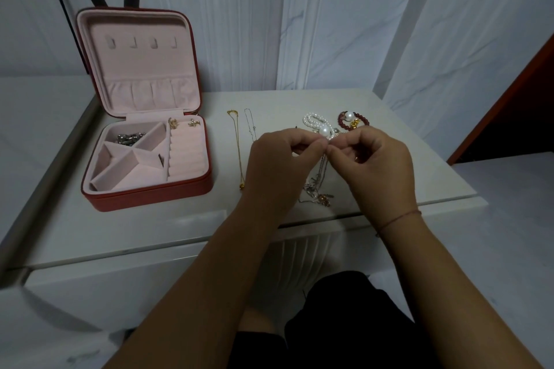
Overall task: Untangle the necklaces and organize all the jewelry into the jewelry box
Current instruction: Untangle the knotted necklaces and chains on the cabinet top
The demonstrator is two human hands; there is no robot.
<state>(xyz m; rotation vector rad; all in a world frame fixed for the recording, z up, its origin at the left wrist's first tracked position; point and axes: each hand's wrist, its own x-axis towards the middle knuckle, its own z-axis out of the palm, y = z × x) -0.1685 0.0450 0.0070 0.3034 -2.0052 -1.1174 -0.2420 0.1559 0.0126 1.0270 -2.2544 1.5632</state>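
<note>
The tangled necklaces [318, 189] hang between the two hands, their lower end bunched on the table [150, 228]. The left hand [278, 165] and right hand [377, 165] each pinch the chains at the top, fingertips nearly touching. The open jewelry box [144, 201] sits well apart to the left, past a straightened gold necklace [239, 153].

Left side: open jewelry box [147, 190], its raised lid blocking the surface's [428, 165] far left corner.
Centre: gold necklace [239, 148] and silver chain [248, 123] lie side by side, front to back.
Right of centre: left hand [278, 159] and right hand [376, 159] pinch the tangled necklaces [317, 193]; pearl bracelet [313, 123] and red bead bracelet [356, 121] just behind.
Free: right edge, front left strip.
</note>
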